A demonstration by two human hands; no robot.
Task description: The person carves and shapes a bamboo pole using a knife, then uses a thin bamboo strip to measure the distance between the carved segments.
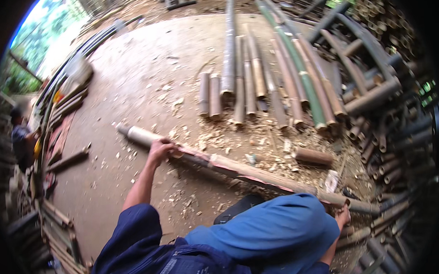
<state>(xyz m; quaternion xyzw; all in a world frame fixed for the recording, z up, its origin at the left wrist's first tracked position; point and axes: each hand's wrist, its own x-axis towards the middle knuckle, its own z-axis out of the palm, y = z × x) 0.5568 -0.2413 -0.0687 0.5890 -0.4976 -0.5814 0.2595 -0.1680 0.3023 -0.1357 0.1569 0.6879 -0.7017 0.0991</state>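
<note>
A long bamboo pole (254,170) lies slantwise across in front of my bent knee, from the middle left to the lower right. Its surface is partly pale and scraped, with darker and reddish strips along it. My left hand (162,149) is closed round the pole toward its far left end. At the other end, beside my knee, my right hand (343,215) is closed on the pole's near right end; its fingers are partly hidden. A short cut bamboo piece (313,156) rests on the ground beyond the pole, among pale shavings (273,147).
Several bamboo poles (248,73), one of them green (302,76), lie side by side ahead. A wooden frame (366,59) and stacked bamboo (384,15) stand at the right. More poles (63,229) lie along the left. A person (22,139) is at the far left.
</note>
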